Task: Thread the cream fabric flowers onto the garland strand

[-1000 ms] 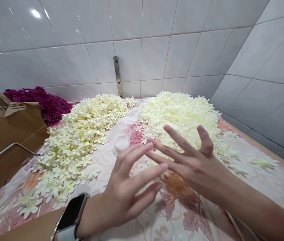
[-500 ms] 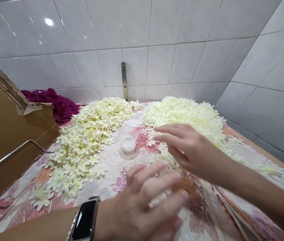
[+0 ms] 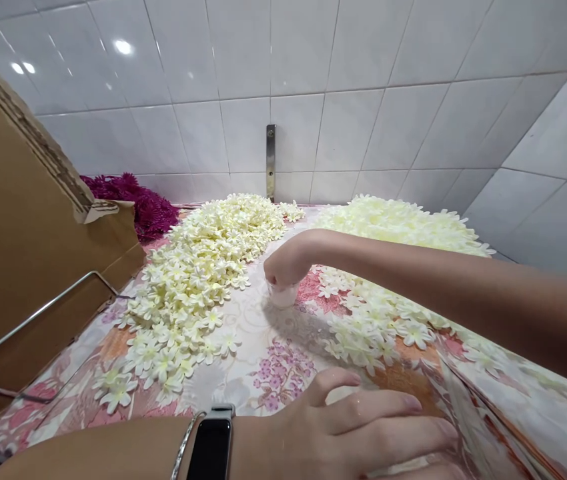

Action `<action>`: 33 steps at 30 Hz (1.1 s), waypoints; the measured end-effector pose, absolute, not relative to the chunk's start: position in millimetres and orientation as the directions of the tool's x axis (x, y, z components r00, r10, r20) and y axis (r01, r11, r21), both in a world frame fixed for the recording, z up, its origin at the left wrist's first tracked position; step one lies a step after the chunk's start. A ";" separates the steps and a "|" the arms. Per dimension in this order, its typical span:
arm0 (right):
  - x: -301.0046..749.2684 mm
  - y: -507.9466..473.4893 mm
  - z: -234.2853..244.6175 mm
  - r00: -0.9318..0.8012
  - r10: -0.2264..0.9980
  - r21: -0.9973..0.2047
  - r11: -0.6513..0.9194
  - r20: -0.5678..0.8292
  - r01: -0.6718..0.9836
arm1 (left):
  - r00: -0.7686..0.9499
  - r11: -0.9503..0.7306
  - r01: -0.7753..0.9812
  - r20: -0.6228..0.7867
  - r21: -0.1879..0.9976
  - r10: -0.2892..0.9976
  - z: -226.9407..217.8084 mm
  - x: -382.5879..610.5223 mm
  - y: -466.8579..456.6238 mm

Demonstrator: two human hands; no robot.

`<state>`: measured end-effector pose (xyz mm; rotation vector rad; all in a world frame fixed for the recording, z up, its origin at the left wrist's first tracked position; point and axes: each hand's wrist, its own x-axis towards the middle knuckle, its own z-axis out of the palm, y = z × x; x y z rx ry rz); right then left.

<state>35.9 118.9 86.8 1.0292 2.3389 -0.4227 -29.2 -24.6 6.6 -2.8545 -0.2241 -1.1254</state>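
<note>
My right hand comes in from the right, bent at the wrist, and dips down at a small clear plastic cup. Its fingertips are hidden at the cup's mouth, so what they hold does not show. At the bottom middle, my left hand is palm down over the cloth with its fingers apart and nothing in them. A watch and a silver bracelet are on that wrist. Loose white blossoms lie in a left pile and a right pile, on either side of the cup.
A flower-patterned cloth covers the table. On the left stands a cardboard box with a bent metal wire before it. Purple flowers lie behind the box. White tiled walls rise at the back and right; thin strips lie lower right.
My right hand has moved left from the right pile to the cup, covering its upper part. My left hand has shifted right and lower, fingers spread. The view has turned slightly left.
</note>
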 end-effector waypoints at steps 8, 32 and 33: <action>36.7 119.8 84.6 -0.514 0.548 -0.014 0.675 -0.660 0.738 | 0.728 -0.986 0.145 0.667 0.079 0.160 5.1 -28.4 -24.1; 70.6 116.7 104.4 -0.781 0.604 -0.333 0.713 -0.158 0.618 | 0.128 -0.748 0.471 0.803 0.467 0.582 28.4 -37.4 16.3; 74.1 115.2 103.4 -0.776 0.616 -0.357 0.700 -0.138 0.619 | 0.052 -0.670 0.516 0.761 0.534 0.646 35.1 -41.9 23.0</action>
